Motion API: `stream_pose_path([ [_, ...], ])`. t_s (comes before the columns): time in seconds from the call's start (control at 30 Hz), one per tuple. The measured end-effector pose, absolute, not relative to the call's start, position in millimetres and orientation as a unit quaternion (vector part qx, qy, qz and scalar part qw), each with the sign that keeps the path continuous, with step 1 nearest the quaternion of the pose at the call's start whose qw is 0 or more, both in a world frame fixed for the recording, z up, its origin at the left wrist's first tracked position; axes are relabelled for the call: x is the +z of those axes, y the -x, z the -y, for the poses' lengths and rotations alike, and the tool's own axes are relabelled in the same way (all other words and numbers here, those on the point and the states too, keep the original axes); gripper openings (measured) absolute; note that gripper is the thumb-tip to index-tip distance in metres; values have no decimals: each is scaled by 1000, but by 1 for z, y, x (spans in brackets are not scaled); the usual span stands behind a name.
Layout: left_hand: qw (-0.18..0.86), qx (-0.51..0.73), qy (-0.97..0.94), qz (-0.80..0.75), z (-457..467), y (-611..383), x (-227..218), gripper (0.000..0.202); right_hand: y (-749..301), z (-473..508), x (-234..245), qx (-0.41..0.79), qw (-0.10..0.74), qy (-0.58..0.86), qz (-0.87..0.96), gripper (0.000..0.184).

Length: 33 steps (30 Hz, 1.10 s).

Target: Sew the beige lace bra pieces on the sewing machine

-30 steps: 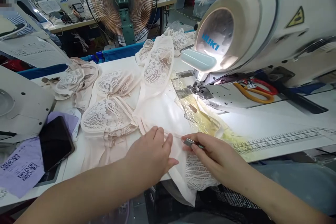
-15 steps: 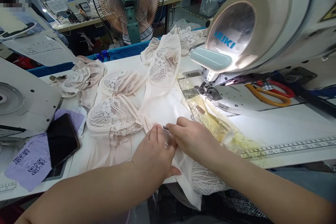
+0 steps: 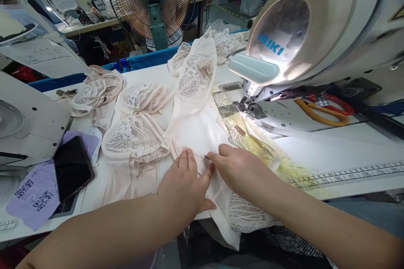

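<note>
My left hand (image 3: 183,183) lies flat with fingers together on a pale pink sheer garment (image 3: 198,134) at the table's front edge, pressing it down. My right hand (image 3: 238,168) is closed around a small metal thread snip (image 3: 206,157), whose tip shows at the fabric just beside my left fingertips. The garment runs from the lace cup (image 3: 194,80) near the sewing machine (image 3: 318,29) down over the table's edge, where white lace (image 3: 246,214) hangs.
Several lace bra pieces (image 3: 135,134) lie in a pile to the left. A black phone (image 3: 72,167) rests on purple QR-code slips (image 3: 31,193). Orange and red scissors (image 3: 325,109) sit under the machine arm. A fan (image 3: 151,4) stands behind. A printed ruler (image 3: 350,174) runs along the right.
My right hand moved left from the table's front edge, bringing the snip up against my left fingertips on the fabric. My left hand stayed pressed on the garment.
</note>
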<state>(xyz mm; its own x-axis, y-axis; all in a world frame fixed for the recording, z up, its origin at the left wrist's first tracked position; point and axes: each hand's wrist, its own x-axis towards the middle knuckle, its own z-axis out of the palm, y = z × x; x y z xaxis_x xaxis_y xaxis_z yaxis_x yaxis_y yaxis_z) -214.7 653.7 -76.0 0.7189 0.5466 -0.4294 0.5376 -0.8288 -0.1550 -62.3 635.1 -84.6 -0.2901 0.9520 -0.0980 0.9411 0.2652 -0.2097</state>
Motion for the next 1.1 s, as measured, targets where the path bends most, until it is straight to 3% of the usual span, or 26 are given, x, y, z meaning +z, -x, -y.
stream_pose_path([
  [0.33, 13, 201, 934, 295, -653, 217, -79, 87, 50, -624, -100, 72, 60, 598, 796, 20],
  [0.53, 36, 228, 934, 271, -655, 215, -74, 84, 67, -643, -101, 106, 79, 586, 800, 9],
  [0.73, 26, 242, 932, 270, -655, 214, -74, 83, 69, -644, -91, 133, 37, 585, 799, 7],
  [1.0, 4, 211, 931, 297, -654, 216, -80, 87, 47, -625, -75, 106, 5, 588, 802, 23],
  [1.1, -5, 182, 932, 315, -658, 223, -81, 84, 34, -609, -72, 122, 73, 638, 757, 18],
])
